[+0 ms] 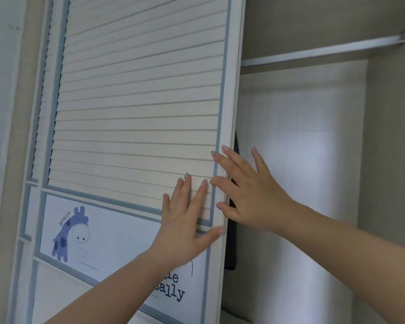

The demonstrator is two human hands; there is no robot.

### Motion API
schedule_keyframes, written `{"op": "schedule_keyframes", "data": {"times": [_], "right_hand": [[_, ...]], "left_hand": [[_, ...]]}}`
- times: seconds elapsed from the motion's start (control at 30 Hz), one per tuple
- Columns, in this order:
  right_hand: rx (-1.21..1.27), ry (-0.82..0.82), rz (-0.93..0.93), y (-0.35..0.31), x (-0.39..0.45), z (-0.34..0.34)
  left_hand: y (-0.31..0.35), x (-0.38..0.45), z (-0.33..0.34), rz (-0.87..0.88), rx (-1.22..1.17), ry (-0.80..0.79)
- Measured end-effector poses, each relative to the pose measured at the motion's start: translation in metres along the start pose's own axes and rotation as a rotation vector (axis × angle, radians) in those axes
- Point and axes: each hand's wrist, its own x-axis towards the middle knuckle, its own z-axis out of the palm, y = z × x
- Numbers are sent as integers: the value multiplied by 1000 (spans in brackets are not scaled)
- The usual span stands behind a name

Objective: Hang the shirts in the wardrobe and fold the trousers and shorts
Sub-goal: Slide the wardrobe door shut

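The wardrobe [302,160] stands open on the right, its hanging rail [325,51] bare; a dark strip behind the sliding door [138,101] may be a garment. No shirts, trousers or shorts are visible. Left hand [185,225] and right hand [250,192] press flat, fingers spread, on the door. Nearly everything seems left to do.

Child's bedroom: louvred wardrobe door [136,94], giraffe picture [70,232]

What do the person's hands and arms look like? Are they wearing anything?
Both arms are bare, with no sleeves showing. The left hand wears a thin ring on one finger. The right hand shows no ring. The nails on both hands are pale and glittery, a bit long.
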Motion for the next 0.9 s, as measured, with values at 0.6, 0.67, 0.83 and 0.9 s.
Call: {"op": "schedule_keyframes", "data": {"times": [0.6, 0.67, 0.83, 0.9], "right_hand": [[-192, -399, 46, 85, -132, -107], [-226, -483, 44, 95, -148, -126], [-244, -549, 35, 122, -185, -157], [-268, -558, 22, 132, -200, -169]], "left_hand": [[166, 6, 54, 102, -32, 226], [190, 6, 59, 105, -31, 228], [244, 5, 66, 129, -39, 217], [264, 6, 69, 135, -44, 216]]}}
